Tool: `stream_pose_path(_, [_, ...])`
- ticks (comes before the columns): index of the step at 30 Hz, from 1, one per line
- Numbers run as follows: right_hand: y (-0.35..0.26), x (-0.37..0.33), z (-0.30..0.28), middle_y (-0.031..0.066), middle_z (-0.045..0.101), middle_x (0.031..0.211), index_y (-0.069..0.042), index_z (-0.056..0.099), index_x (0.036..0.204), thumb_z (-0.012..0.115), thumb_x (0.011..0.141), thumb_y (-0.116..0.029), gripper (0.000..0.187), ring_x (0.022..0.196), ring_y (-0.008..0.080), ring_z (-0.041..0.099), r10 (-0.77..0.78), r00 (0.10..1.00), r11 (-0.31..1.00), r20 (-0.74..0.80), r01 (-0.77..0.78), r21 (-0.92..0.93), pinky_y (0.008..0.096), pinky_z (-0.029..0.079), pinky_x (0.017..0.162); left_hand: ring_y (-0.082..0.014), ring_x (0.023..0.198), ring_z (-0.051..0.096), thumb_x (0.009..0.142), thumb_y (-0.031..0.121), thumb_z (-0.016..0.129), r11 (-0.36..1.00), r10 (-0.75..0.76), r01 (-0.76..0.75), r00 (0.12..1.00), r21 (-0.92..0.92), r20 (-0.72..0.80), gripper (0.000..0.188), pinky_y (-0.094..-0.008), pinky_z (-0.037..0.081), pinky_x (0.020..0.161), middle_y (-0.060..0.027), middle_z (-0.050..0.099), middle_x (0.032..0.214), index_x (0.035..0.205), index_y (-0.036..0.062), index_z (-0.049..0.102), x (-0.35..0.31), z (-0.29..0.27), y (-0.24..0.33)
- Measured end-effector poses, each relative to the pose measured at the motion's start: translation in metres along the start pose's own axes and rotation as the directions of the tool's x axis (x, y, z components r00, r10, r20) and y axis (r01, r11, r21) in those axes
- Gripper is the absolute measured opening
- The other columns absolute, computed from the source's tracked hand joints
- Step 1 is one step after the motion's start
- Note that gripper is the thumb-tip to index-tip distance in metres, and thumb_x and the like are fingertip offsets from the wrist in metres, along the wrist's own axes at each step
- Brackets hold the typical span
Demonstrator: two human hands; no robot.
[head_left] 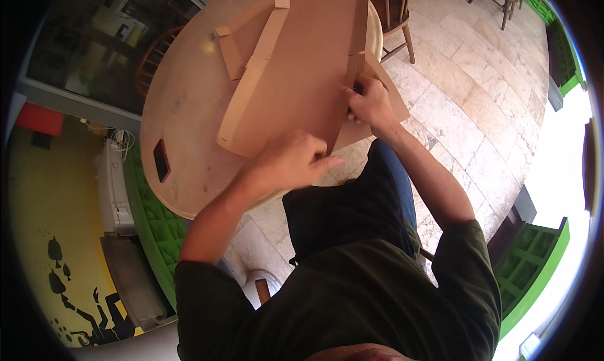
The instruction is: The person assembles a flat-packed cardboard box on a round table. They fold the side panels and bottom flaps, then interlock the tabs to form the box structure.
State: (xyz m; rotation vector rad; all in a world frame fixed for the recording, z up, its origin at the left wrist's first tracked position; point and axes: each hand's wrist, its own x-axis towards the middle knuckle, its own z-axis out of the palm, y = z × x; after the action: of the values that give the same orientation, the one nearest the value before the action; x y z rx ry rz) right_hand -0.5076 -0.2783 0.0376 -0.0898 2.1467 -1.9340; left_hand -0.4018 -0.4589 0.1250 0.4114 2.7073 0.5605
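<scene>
A large brown cardboard sheet (302,65) with folded edge flaps lies partly opened out on a round table (182,103). My right hand (368,103) is closed on the folded strip along its right side, thumb and fingers pinching near a crease. Beneath that hand, a cardboard flap juts out past the table's edge. Close to the sheet's near corner is my left hand (296,159), its thumb stretched out to the right and apart from the bent fingers. Most of the left fingertips are hidden, and I see nothing held there.
A dark phone (162,161) lies near the table's left edge. Wooden chairs (396,21) stand beyond the table's right side, and another chair back (154,59) is at the far left. Green lattice panels (154,235) run along the left. Pale stone tiles (465,90) cover the floor.
</scene>
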Motion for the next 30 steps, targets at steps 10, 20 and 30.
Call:
stream_pose_path(10, [0.024, -0.004, 0.000, 0.0059, 0.067, 0.077, 0.004, 0.071, 0.102, 0.065, 0.099, -0.015, 0.021, 0.057, 0.0122, 0.061, 0.004, 0.998, 0.982, -0.064, 0.008, 0.188, 0.0297, 0.048, 0.051, -0.0358, 0.093, 0.077, 0.080, 0.064, 0.079, 0.953, -0.047, 0.148, 0.936, 0.266, -0.350, 0.072, -0.0436, 0.060, 0.083, -0.0223, 0.077, 0.089, 0.093, -0.0077, 0.076, 0.193, -0.014, 0.007])
stream_pose_path(20, [0.015, 0.001, 0.001, 0.0008, 0.062, 0.076, -0.005, 0.067, 0.098, 0.072, 0.099, -0.015, 0.011, 0.054, 0.0082, 0.053, 0.084, 0.996, 0.910, 0.021, -0.086, 0.406, 0.0244, 0.038, 0.047, -0.0338, 0.095, 0.079, 0.081, 0.011, 0.076, 0.962, -0.262, 0.201, 0.864, -0.183, -0.430, 0.011, -0.0428, 0.063, 0.086, -0.0191, 0.079, 0.093, 0.089, 0.0051, 0.081, 0.196, -0.027, -0.036])
stream_pose_path(30, [-0.002, 0.001, 0.007, -0.0009, 0.057, 0.073, -0.004, 0.066, 0.088, 0.076, 0.097, -0.010, 0.015, 0.054, 0.0073, 0.046, 0.110, 0.984, 0.752, 0.140, -0.174, 0.635, 0.0254, 0.032, 0.048, -0.0132, 0.082, 0.067, 0.097, 0.009, 0.073, 0.836, -0.199, -0.043, 0.906, -0.547, -0.374, 0.011, -0.0299, 0.054, 0.072, -0.0074, 0.073, 0.090, 0.097, -0.0014, 0.075, 0.110, -0.021, -0.044])
